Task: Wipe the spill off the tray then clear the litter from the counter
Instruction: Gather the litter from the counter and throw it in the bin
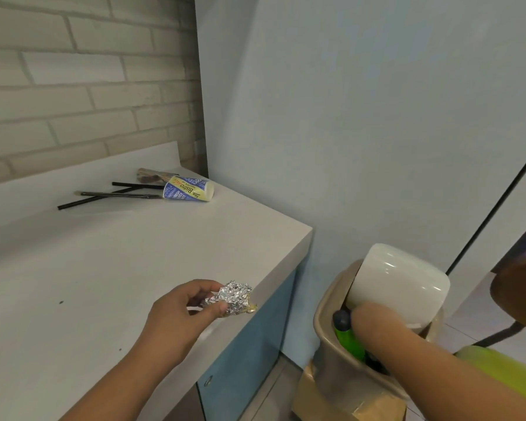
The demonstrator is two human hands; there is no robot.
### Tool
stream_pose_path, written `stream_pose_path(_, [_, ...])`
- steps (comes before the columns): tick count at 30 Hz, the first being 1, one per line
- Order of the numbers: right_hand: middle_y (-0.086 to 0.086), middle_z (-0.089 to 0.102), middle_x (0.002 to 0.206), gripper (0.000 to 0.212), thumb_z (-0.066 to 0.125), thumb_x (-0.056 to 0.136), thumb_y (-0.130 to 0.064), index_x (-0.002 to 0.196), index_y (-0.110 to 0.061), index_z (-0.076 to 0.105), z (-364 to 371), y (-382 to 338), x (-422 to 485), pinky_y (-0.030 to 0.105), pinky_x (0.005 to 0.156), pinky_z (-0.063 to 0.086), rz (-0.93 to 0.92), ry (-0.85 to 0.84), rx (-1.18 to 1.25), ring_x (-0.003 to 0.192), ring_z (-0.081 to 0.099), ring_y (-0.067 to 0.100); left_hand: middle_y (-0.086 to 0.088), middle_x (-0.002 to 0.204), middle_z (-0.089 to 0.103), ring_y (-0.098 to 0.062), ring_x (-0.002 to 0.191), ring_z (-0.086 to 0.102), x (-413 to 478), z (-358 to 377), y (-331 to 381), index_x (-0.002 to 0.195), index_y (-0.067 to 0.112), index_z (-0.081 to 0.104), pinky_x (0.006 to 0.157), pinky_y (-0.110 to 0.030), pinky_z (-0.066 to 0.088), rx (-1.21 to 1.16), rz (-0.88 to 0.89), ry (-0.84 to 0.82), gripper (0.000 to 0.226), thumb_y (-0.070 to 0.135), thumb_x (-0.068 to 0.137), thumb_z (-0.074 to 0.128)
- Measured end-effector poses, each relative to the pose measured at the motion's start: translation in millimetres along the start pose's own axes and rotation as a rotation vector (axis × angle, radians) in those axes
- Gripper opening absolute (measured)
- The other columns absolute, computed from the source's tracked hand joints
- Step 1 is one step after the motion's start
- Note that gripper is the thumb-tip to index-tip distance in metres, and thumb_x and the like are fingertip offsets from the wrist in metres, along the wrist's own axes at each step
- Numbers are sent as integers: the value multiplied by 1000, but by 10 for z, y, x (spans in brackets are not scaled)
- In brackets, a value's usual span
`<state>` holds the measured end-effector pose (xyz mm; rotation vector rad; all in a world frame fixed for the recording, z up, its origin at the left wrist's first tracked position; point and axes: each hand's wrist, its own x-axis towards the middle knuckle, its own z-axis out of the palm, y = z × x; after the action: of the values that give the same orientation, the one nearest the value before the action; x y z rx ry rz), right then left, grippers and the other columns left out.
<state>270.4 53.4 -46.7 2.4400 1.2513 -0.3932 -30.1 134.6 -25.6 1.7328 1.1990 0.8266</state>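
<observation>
Counter [134, 253] white, bin [331, 338] beside its corner, lid [398, 278] tilted. Right hand [374, 323] at bin opening under lid, finger state can't tell. Left hand [176, 317] over counter edge, thumb and fingers pinching foil ball [234, 296]. Cup [188, 189] on its side at back, by 3 black sticks [103, 196].

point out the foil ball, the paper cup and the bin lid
foil ball [235, 297]: head view, on its crinkled middle
paper cup [188, 191]: head view, on its printed side
bin lid [398, 276]: head view, on its white outer face
</observation>
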Motion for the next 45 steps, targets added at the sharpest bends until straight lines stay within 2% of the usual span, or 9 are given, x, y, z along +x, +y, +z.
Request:
stream_pose_path(3, [6, 51, 137, 38, 53, 95, -24, 132, -16, 52, 66, -2, 100, 40, 109, 35, -7, -146, -122, 127, 47, 27, 21, 88, 70, 1, 87, 63, -6, 29, 6, 90, 40, 68, 70, -12, 45, 16, -20, 15, 22, 24, 77, 76])
stream_pose_path(8, [9, 52, 136, 45, 58, 91, -21, 134, -13, 48, 88, 64, 125, 40, 110, 35, -64, -220, -251, 125, 49, 27, 35, 91, 64, 8, 87, 60, 1, 116, 81, 87, 43, 67, 69, -14, 45, 49, 2, -26, 25, 23, 76, 77])
stream_pose_path(13, [6, 56, 129, 32, 49, 97, -21, 127, -10, 55, -229, 286, -55, 30, 101, 40, -49, -68, -26, 119, 53, 22, 33, 96, 63, 10, 94, 57, 110, 388, 308, 91, 43, 68, 65, -11, 43, 74, 105, -145, 26, 25, 75, 78])
stream_pose_path(17, [2, 57, 124, 34, 50, 96, -26, 128, -13, 56, -360, 611, -127, 26, 100, 42, -25, -14, 91, 110, 53, 17, 29, 96, 64, 10, 96, 57, 193, 805, 591, 90, 48, 65, 78, -10, 44, 49, 236, -270, 31, 23, 76, 76])
stream_pose_path(23, [8, 63, 116, 37, 35, 101, -31, 117, -11, 62, -396, 833, -257, 28, 88, 45, -71, 28, 272, 97, 57, 19, 20, 105, 60, 4, 101, 52, 240, 1448, 900, 109, 38, 64, 90, -18, 43, 208, 465, -402, 31, 27, 81, 69])
stream_pose_path(26, [6, 60, 123, 38, 32, 103, -27, 128, -12, 57, -397, 934, -272, 27, 95, 43, -56, 49, 314, 111, 57, 20, 17, 111, 58, -2, 105, 50, 266, 1695, 920, 112, 39, 60, 94, -27, 44, 330, 519, -438, 32, 30, 82, 67])
stream_pose_path(33, [8, 66, 112, 39, 36, 102, -32, 118, -11, 64, -378, 1011, -265, 31, 95, 47, -43, 63, 392, 104, 61, 21, 11, 118, 54, -15, 116, 40, 287, 2030, 830, 110, 32, 59, 92, -35, 29, 761, 735, -431, 23, 36, 88, 58])
stream_pose_path(39, [8, 65, 113, 38, 36, 102, -31, 119, -13, 64, -374, 1030, -329, 28, 90, 44, -66, 66, 353, 106, 59, 21, 15, 131, 45, -11, 126, 28, 260, 2013, 705, 125, 35, 56, 100, -39, 22, 804, 714, -440, 37, 47, 91, 48])
stream_pose_path(45, [1, 62, 122, 32, 44, 99, -32, 125, -23, 61, -413, 928, -381, 27, 91, 43, -135, 91, 370, 110, 56, 17, 23, 121, 50, -1, 122, 34, 286, 1580, 550, 116, 39, 60, 101, -28, 27, 633, 620, -330, 28, 45, 90, 51])
